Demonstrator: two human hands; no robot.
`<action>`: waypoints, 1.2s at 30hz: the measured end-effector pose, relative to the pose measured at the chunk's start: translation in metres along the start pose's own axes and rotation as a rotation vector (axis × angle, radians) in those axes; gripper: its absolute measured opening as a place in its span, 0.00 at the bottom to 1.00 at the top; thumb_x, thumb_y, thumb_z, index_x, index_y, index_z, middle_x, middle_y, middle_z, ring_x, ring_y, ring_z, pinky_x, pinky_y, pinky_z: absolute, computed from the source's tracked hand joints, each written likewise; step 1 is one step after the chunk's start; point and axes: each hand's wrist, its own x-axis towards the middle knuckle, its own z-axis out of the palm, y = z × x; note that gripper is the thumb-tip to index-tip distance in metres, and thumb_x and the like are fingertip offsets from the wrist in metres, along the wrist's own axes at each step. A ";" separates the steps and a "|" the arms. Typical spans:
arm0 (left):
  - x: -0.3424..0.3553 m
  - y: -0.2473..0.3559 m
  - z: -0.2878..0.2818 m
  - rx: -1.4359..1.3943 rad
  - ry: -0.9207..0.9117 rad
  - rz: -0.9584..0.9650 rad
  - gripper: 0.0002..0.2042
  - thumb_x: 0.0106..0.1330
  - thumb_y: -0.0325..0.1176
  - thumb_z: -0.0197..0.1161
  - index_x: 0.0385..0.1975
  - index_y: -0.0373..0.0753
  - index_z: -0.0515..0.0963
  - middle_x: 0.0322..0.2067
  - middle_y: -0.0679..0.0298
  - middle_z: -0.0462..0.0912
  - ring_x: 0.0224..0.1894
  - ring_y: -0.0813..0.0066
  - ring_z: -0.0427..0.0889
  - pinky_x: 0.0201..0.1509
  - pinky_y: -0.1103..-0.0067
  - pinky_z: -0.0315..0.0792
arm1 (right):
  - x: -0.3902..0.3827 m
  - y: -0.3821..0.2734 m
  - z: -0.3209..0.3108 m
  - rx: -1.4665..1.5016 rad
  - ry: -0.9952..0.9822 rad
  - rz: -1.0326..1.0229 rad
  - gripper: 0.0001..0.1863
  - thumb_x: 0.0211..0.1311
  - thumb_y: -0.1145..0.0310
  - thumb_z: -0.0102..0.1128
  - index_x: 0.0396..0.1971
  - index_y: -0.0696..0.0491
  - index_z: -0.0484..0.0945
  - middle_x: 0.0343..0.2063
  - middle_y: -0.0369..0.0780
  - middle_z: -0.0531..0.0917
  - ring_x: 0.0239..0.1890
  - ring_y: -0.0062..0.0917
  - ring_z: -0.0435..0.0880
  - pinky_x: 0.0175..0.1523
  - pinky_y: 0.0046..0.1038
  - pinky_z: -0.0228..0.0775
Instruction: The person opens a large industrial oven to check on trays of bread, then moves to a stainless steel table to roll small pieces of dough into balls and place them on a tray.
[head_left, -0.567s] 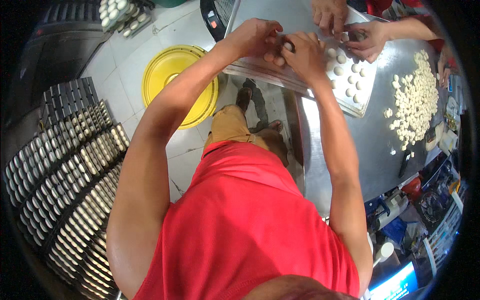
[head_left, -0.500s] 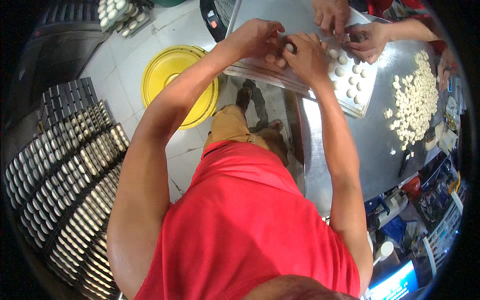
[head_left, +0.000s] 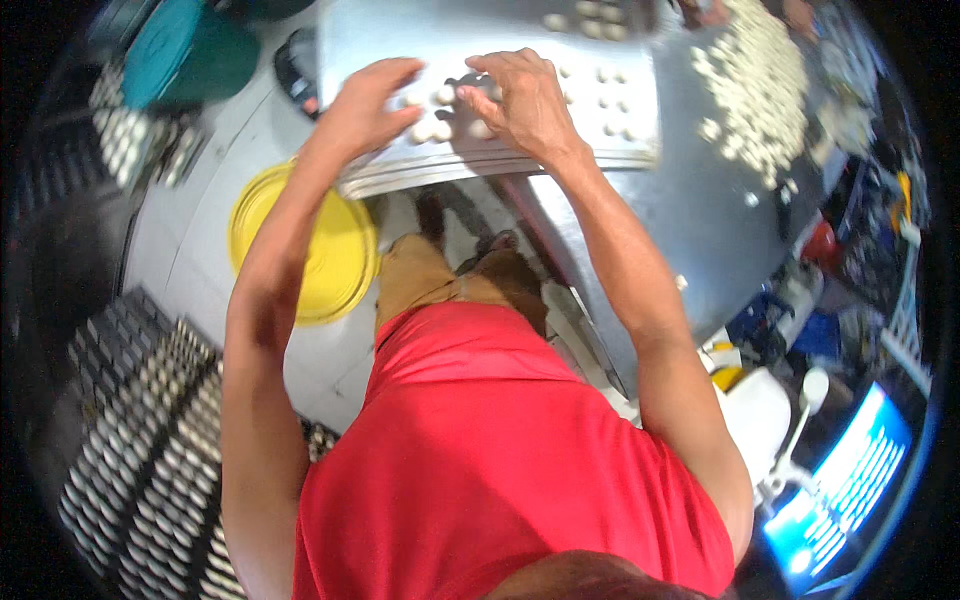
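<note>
My left hand (head_left: 375,108) is over the left part of a shiny metal tray (head_left: 390,30), its fingers and thumb apart with nothing gripped. My right hand (head_left: 528,108) hovers over the middle of the tray, thumb spread from the fingers, open as well. Between the two hands lie several pale dough balls (head_left: 443,130), a little blurred. More round dough balls (head_left: 613,103) sit in rows to the right of my right hand. At the far side of the tray is another group of dough balls (head_left: 600,18).
A metal table (head_left: 690,230) carries a heap of small dough pieces (head_left: 755,100) at right; a co-worker's hand (head_left: 708,12) shows beyond. A yellow round lid (head_left: 330,280) and a teal bucket (head_left: 190,55) stand left. Racks of filled dark trays (head_left: 150,440) are lower left; a lit screen (head_left: 840,490) is lower right.
The view has swung, so tray and table sit differently. My hands have moved apart and their fingers have opened. The co-worker's hands have drawn back from beside my right hand.
</note>
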 end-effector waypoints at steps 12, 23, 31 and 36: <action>-0.042 0.146 0.059 -0.034 0.196 0.081 0.17 0.61 0.25 0.72 0.50 0.38 0.82 0.47 0.58 0.86 0.50 0.68 0.84 0.57 0.74 0.77 | -0.144 0.261 -0.192 -0.376 0.151 0.811 0.18 0.58 0.64 0.66 0.48 0.55 0.84 0.44 0.48 0.86 0.47 0.40 0.86 0.54 0.42 0.77; 0.000 0.237 0.230 -0.571 0.032 0.118 0.11 0.55 0.23 0.74 0.35 0.34 0.79 0.36 0.62 0.80 0.40 0.73 0.82 0.44 0.79 0.80 | -0.259 0.057 -0.128 1.071 0.396 0.869 0.19 0.58 0.71 0.76 0.48 0.59 0.82 0.31 0.35 0.84 0.32 0.17 0.81 0.39 0.20 0.74; -0.026 0.162 0.219 0.020 -0.023 0.152 0.07 0.60 0.31 0.67 0.36 0.38 0.80 0.33 0.57 0.81 0.35 0.60 0.82 0.41 0.69 0.76 | -0.329 0.073 -0.132 -0.189 0.098 0.357 0.13 0.59 0.73 0.64 0.45 0.51 0.80 0.35 0.42 0.79 0.40 0.38 0.77 0.49 0.40 0.67; 0.003 0.193 0.259 0.077 0.134 0.393 0.12 0.67 0.30 0.62 0.49 0.39 0.77 0.40 0.52 0.76 0.39 0.49 0.78 0.48 0.62 0.72 | -0.265 0.090 -0.082 -0.270 0.254 0.230 0.17 0.60 0.73 0.60 0.50 0.51 0.76 0.37 0.42 0.78 0.43 0.41 0.75 0.49 0.43 0.64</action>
